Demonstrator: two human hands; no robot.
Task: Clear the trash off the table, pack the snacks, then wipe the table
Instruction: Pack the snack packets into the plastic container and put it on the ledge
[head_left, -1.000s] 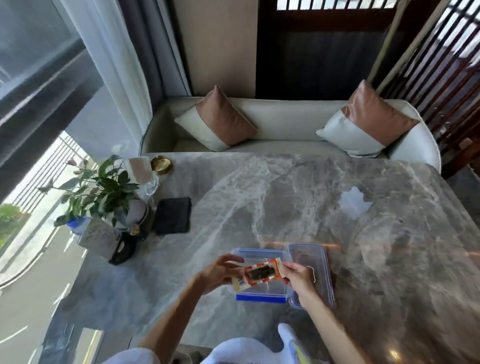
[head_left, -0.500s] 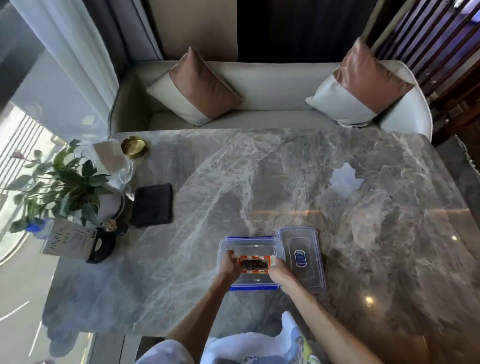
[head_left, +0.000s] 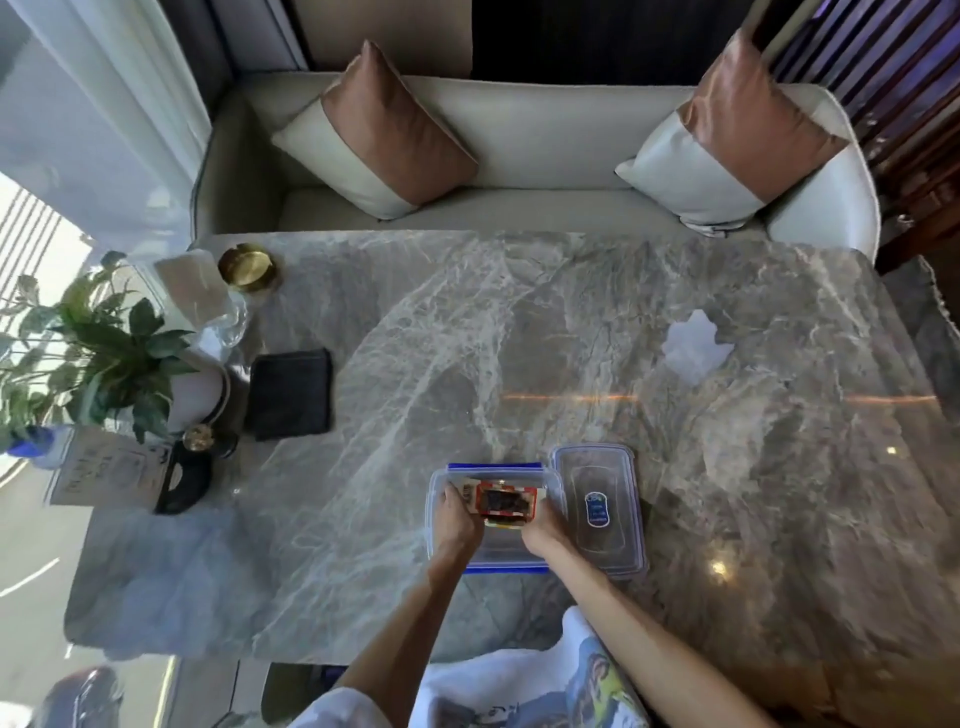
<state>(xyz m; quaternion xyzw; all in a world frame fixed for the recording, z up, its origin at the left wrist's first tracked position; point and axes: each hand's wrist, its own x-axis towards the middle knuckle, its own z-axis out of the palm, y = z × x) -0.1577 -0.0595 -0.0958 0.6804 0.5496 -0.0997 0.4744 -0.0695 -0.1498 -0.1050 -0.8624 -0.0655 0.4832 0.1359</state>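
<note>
A clear plastic box with blue clips sits near the table's front edge. Inside it, toward the far side, lies a red-and-white snack packet with a dark window. My left hand grips the packet's left end and my right hand grips its right end, both down in the box. The box's clear lid, with a blue label, lies flat just right of the box. A folded dark cloth rests on the marble table at the left.
At the left edge stand a potted plant, a glass, a brass dish, a card stand and a black holder. A pale sofa with two cushions runs behind the table.
My hands have lowered the snack packet from above the box down into it, toward its far side. The camera has tilted down over the table.
</note>
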